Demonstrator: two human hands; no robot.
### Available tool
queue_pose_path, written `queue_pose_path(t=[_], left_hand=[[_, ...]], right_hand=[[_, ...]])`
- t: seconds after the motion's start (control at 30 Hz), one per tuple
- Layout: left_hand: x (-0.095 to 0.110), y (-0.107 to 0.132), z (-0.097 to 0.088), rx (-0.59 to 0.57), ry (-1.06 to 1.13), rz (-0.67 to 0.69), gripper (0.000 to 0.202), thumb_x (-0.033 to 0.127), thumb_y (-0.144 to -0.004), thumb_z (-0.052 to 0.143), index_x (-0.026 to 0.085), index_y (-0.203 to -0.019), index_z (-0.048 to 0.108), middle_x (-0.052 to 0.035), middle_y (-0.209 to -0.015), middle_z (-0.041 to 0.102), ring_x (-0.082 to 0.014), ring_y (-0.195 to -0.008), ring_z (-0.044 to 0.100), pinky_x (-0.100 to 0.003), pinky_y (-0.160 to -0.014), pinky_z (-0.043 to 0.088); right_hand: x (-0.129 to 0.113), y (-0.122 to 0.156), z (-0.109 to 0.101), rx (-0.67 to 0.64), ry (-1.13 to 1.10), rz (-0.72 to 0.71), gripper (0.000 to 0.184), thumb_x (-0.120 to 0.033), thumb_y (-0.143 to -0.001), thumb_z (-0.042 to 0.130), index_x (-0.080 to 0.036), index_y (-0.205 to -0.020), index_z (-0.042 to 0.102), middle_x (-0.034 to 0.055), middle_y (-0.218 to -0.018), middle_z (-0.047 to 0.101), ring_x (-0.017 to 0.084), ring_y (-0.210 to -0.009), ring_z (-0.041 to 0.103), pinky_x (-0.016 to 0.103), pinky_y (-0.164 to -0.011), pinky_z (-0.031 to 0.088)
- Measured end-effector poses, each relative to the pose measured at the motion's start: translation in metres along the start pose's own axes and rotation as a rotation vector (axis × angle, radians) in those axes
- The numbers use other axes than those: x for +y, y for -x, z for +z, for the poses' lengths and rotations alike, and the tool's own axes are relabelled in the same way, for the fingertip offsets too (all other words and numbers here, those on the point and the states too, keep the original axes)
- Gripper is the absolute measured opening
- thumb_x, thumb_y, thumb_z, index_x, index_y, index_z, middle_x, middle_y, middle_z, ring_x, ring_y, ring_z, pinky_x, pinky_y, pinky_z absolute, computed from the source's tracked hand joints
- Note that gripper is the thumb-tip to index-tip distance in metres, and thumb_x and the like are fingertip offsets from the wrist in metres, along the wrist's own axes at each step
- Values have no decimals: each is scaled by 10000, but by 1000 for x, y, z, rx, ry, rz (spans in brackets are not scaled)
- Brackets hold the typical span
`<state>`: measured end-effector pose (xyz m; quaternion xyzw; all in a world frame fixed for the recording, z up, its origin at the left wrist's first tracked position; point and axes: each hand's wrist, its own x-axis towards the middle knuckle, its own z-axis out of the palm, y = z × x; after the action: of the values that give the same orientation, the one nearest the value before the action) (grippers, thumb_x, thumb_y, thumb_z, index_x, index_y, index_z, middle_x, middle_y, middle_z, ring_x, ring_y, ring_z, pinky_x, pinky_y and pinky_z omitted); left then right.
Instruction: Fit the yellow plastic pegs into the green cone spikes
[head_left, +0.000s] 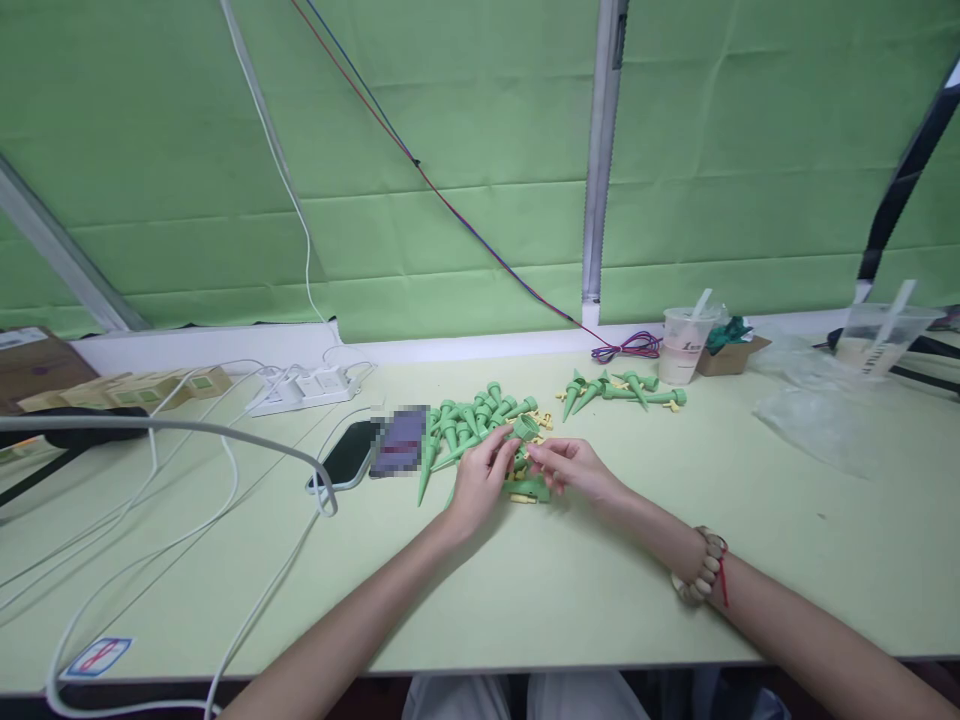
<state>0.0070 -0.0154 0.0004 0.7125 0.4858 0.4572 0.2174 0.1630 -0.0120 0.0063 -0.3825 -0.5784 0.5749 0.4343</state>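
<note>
My left hand (480, 482) is closed around a green cone-shaped plastic spike (525, 428), its round open end showing between thumb and fingers. My right hand (574, 467) pinches a small part right next to that spike; what it holds is too small to name. Both hands rest on the pale green table (570, 590) at the near edge of a pile of green spikes (469, 420). A few green and yellow pieces (529, 489) lie under the hands. A second, smaller group of green spikes (626, 389) lies farther back to the right.
A phone (349, 455) lies left of the pile. White cables (187, 500) and a power strip (304, 388) cover the table's left side. Two plastic cups (684, 345) (877, 340), a small cardboard box (731, 352) and clear plastic bags (817, 415) stand at the back right.
</note>
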Motion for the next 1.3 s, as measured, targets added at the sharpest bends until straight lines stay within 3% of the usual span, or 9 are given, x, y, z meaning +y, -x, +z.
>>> queue_pose_path(t=[0.2, 0.43, 0.63, 0.73, 0.83, 0.9, 1.0, 1.13, 1.3], left_hand=[[0, 2, 1, 8, -112, 29, 349, 433, -844, 402, 186, -1023, 573, 20, -592, 528, -102, -515, 429, -209, -510, 326], [4, 3, 2, -36, -167, 19, 339, 434, -843, 407, 196, -1018, 575, 1, -672, 615, -119, -574, 510, -214, -534, 350], [7, 5, 3, -48, -172, 21, 349, 437, -846, 391, 198, -1021, 575, -2, -687, 617, -119, -579, 520, -215, -519, 344], [6, 4, 3, -37, -142, 15, 347, 432, -843, 395, 191, -1016, 575, 4, -635, 586, -116, -555, 506, -213, -508, 344], [4, 1, 1, 12, -49, -21, 346, 439, -838, 402, 188, -1020, 557, 24, -577, 524, -102, -495, 462, -211, -485, 342], [2, -1, -1, 43, 13, -32, 345, 452, -831, 414, 186, -1008, 544, 31, -574, 498, -94, -474, 440, -211, -477, 342], [1, -4, -4, 73, 41, -7, 337, 461, -816, 441, 181, -981, 533, 35, -568, 470, -88, -467, 420, -211, -477, 336], [4, -4, -4, 66, 35, 13, 343, 463, -810, 452, 181, -992, 523, 45, -547, 442, -87, -466, 405, -211, -479, 324], [7, -1, -1, 0, 67, -26, 380, 485, -810, 432, 176, -1019, 507, 39, -532, 485, -104, -478, 447, -217, -489, 344]], right_hand=[[-2, 0, -1, 90, -1, -64, 346, -424, -575, 713, -158, -530, 496, -74, -428, 438, 39, -383, 348, 174, -368, 266], [4, -2, 2, 128, 18, -89, 307, -324, -588, 655, -190, -516, 388, -96, -428, 380, 38, -363, 305, 182, -364, 229], [7, 4, 8, 330, 258, -353, 233, -176, -582, 593, -194, -523, 369, -82, -482, 353, 60, -445, 330, 192, -414, 276], [6, 7, 10, 377, 319, -443, 244, -193, -596, 613, -191, -524, 380, -68, -513, 382, 67, -467, 356, 194, -419, 314], [5, 6, 7, 240, 181, -274, 203, -340, -660, 630, -180, -642, 506, -35, -585, 503, 86, -461, 445, 199, -368, 375], [3, 4, 5, 107, 47, -137, 277, -428, -691, 613, -167, -779, 581, 0, -683, 584, 101, -490, 512, 209, -364, 431], [0, 1, 2, -12, -124, -10, 327, -426, -696, 634, -148, -868, 629, 30, -759, 635, 103, -570, 576, 190, -417, 484], [0, 1, 2, -1, -354, 86, 246, -301, -658, 711, -161, -855, 665, 35, -820, 670, 87, -648, 618, 144, -498, 504], [4, -2, -1, 30, -507, 128, 177, -287, -654, 717, -167, -782, 689, 31, -763, 684, 83, -640, 631, 159, -598, 529]])
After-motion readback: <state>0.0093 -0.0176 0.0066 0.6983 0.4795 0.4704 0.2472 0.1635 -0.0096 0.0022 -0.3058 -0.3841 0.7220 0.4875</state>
